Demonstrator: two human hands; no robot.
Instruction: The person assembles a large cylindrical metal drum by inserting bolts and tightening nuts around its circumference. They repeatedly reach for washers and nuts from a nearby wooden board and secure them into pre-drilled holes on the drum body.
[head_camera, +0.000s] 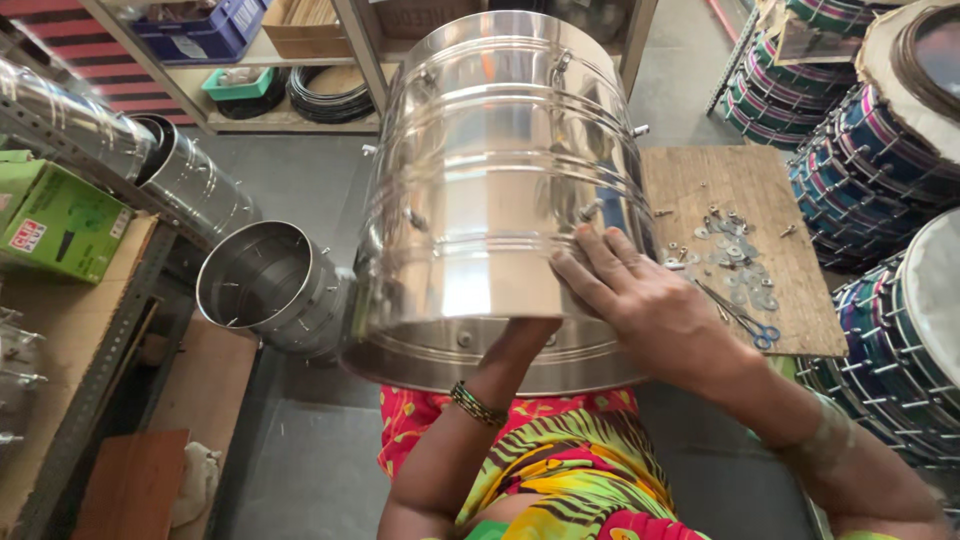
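On the lap, the steel drum shell (500, 190) rests, bolts already through its wall. The right hand (650, 300) lies spread flat outside; the left hand is hidden inside it. Loose washers (735, 262) wait right, unused.

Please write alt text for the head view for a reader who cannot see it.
A steel drum shell rests on a person's lap, right hand flat on its outside, left forearm reaching inside so that hand is hidden. A board with washers and scissors lies right.

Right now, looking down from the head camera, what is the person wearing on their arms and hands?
Both arms are bare, with no sleeves or gloves. The left arm carries a narrow beaded bangle of gold and dark green at the wrist; the left hand itself is hidden. The right hand shows no ring that can be made out. A broad, dull metallic band circles the right forearm.
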